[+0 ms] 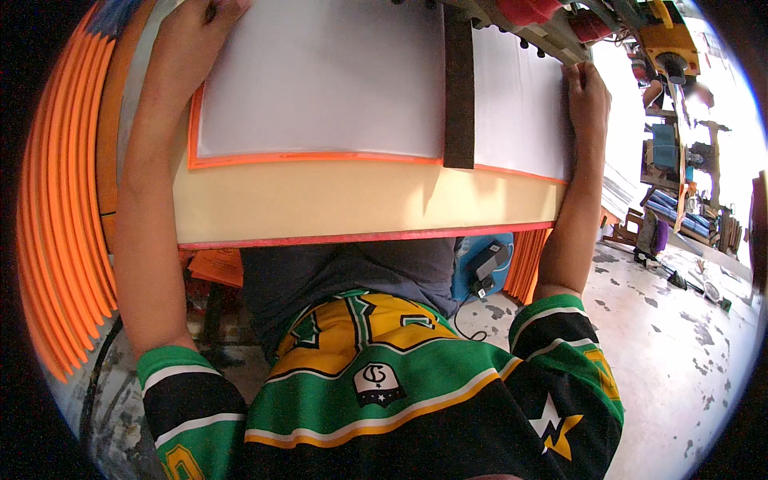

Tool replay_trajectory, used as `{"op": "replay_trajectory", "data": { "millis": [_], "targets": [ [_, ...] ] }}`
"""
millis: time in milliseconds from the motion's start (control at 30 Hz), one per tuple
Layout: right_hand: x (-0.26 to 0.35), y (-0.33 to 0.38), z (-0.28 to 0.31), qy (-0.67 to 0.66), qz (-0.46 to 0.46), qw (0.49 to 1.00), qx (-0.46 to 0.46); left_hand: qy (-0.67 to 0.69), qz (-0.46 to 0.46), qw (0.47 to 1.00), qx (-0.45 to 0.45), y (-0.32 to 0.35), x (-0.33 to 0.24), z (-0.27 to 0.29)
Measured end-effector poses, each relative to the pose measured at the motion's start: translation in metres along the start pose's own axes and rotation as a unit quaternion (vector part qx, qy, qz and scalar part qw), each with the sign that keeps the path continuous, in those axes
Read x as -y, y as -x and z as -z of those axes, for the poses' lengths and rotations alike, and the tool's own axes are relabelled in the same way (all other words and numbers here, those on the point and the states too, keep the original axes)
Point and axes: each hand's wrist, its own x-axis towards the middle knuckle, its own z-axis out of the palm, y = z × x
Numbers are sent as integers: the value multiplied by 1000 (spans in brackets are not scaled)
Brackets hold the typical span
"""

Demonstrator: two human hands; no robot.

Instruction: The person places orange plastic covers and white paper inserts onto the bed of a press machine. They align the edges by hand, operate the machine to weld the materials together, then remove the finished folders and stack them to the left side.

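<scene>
A big flat white sheet with a thin orange edge (pixel 320 80) lies on a wide cream-coloured padded board with a red rim (pixel 352 200); the sheet is right in front of the person, up near the top of the picture; its long side runs from left to right, and its flat face looks up; its near edge sits a little way back from the board's near edge; a dark black strip (pixel 458 88) lies across the sheet, running from far to near.

The left hand (pixel 204 14) rests on the far left corner of the sheet; its fingers are bent and close together, pressing down on the sheet; the tips go out of the picture, so I cannot tell more.

The right hand (pixel 588 96) is at the right edge of the sheet; its fingers are curled together over that edge, holding it.

A stack of curved orange strips (pixel 64 200) sits to the left of the board; a blue box with a black plug (pixel 484 264) is under the board; the grey spotted floor (pixel 680 352) is on the right.
</scene>
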Motion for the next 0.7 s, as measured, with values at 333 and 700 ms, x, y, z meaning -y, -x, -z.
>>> {"op": "replay_trajectory", "data": {
  "millis": [333,700],
  "targets": [
    [10,6,8,17,-8,1000,-9,29,-33,999,-32,-1,-5,-8],
    [9,6,1,-32,20,999,-35,77,-36,996,-23,5,-19,2]
  ]
}}
